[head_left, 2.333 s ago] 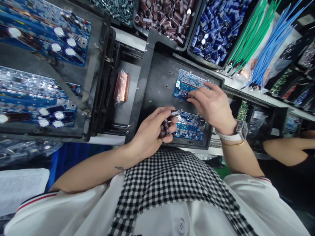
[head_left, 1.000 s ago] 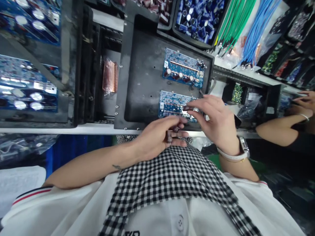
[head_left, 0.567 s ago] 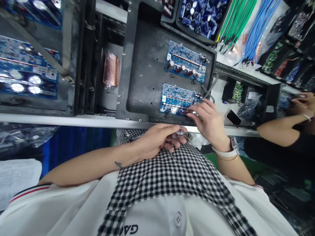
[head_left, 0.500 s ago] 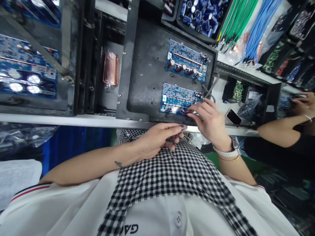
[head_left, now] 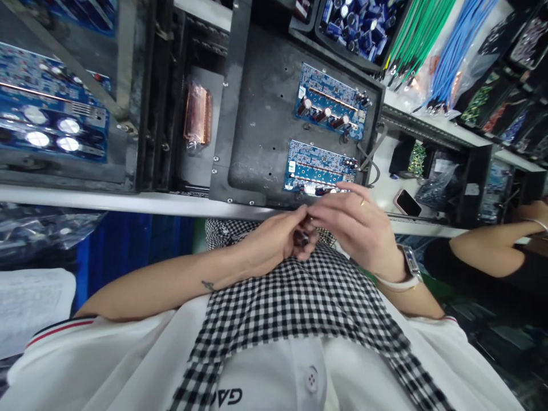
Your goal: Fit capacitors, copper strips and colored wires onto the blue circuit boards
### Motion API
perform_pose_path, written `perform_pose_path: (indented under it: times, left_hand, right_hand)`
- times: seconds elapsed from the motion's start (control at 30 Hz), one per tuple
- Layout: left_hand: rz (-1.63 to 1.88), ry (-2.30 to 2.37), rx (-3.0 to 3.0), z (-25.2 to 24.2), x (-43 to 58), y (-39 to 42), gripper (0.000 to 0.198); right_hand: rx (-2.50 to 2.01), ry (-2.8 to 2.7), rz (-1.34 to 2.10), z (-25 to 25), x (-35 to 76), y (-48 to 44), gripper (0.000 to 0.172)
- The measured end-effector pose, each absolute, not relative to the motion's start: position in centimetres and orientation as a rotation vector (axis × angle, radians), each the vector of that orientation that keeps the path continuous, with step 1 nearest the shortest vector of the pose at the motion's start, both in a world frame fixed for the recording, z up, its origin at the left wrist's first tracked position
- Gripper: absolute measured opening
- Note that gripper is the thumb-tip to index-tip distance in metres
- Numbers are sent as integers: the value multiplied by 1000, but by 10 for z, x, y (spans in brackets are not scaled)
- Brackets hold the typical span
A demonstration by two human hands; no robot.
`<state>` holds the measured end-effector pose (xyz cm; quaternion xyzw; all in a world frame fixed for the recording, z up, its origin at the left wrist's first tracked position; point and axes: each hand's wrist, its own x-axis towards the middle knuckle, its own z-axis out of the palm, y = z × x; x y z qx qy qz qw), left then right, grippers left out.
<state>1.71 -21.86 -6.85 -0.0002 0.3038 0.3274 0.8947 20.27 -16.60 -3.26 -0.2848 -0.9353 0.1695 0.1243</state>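
Note:
My left hand (head_left: 274,242) is curled near the bench edge, holding several dark maroon capacitors (head_left: 302,237). My right hand (head_left: 359,228) meets it, thumb and fingers pinching at those capacitors. Just beyond lies the near blue circuit board (head_left: 319,171) in a black carrier tray (head_left: 261,131). A far blue circuit board (head_left: 331,108) in the same tray carries three maroon capacitors.
Bins of blue capacitors (head_left: 355,25) stand at the back, with green wires (head_left: 417,34) and blue wires (head_left: 456,48) to their right. Populated boards (head_left: 51,114) lie left, a wrapped copper part (head_left: 199,117) between. A phone (head_left: 406,201) and another person's arm (head_left: 488,251) are at right.
My right hand has left the near board and come back to my left hand. Earlier it worked at the far board, then the near one. The view has shifted.

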Motion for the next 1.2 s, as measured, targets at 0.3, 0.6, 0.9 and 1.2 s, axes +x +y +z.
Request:
perform_pose_path:
  times: [0.3, 0.6, 0.9, 1.2]
  left_hand:
    - [550, 579, 115, -76, 3, -219, 22]
    - [644, 586, 137, -76, -9, -224, 8]
    - [660, 561, 42, -77, -15, -217, 21]
    - [587, 522, 215, -79, -19, -227, 14]
  right_hand:
    - [-1184, -2607, 327, -72, 197, -145, 11]
    - [-1096, -2668, 299, -67, 195, -145, 12]
    - [-906, -2865, 227, -61, 198, -142, 28]
    - [-740, -3036, 359, -45, 153, -129, 31]
